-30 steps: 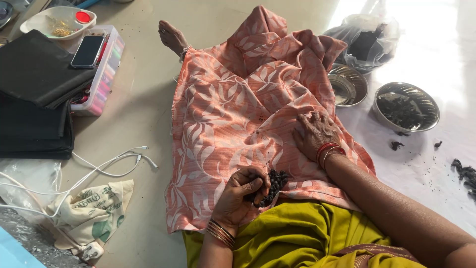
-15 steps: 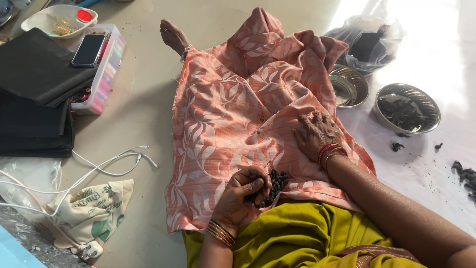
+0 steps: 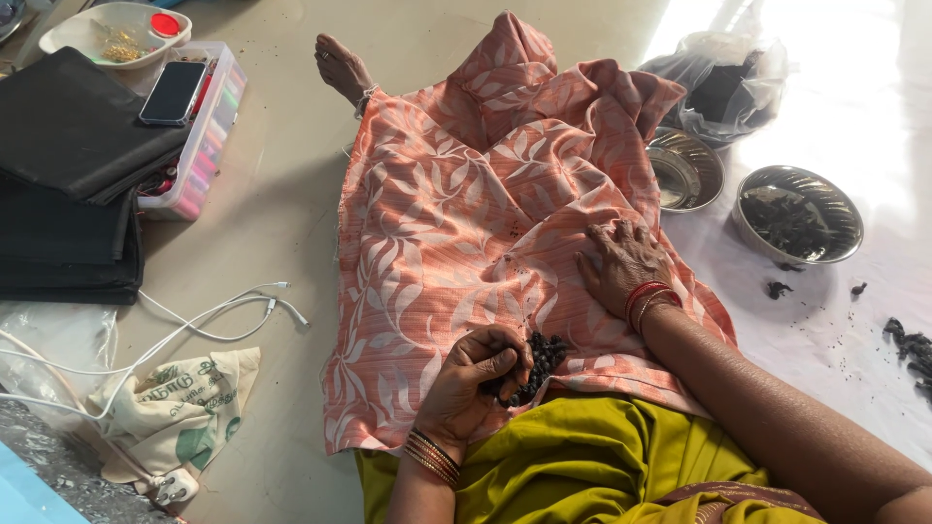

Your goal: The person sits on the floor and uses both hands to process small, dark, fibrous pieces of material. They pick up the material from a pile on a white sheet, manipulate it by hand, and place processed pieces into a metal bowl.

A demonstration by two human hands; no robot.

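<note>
I sit on the floor with a peach leaf-patterned cloth spread over my legs. My left hand is curled shut around a clump of small dark beads that lies on the cloth near my lap. Flat on the cloth to the right lies my right hand, palm down with fingers spread, holding nothing. Bangles circle both wrists. A bare foot sticks out beyond the cloth's far edge.
Two steel bowls and a plastic bag stand at the right on white sheeting, with dark bits scattered. Left: black folded cloth, a phone on a thread box, white cables, a printed bag.
The fingers of my left hand have shifted slightly on the dark beads. My right hand stays flat on the cloth.
</note>
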